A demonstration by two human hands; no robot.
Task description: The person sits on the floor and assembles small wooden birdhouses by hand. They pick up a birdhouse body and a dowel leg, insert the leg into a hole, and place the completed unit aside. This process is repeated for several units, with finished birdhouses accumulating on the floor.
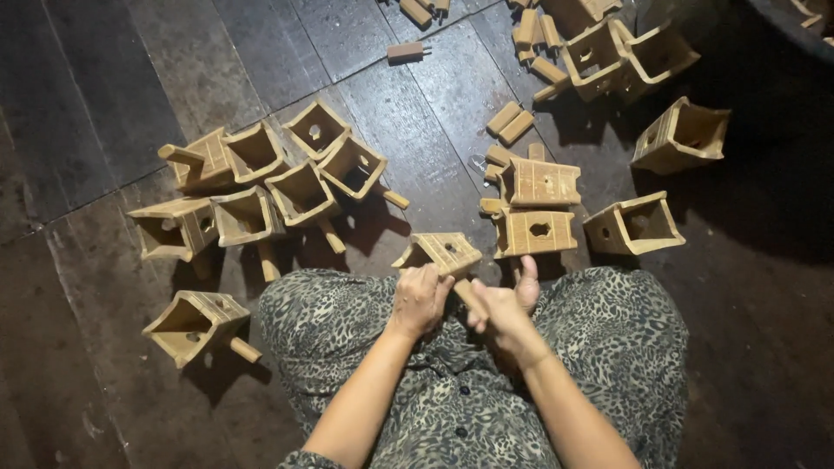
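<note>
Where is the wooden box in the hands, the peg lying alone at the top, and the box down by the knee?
held wooden box [445, 250], head view, top face.
lone peg [405, 52], head view, middle of its body.
box by the knee [193, 323], head view, side wall.

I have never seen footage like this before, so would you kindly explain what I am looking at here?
There is no machine here: this is a single picture from a camera worn on a person's head, looking straight down at their own lap and two bare hands. The person sits on a dark wooden plank floor, wearing leopard-print clothing.

The left hand grips a small square wooden box with a hole in its side. The right hand is closed around a short wooden peg right beneath that box.

To the left lies a cluster of similar boxes with pegs sticking out. Ahead and to the right lie more boxes, and loose pegs are scattered farther away.
</note>
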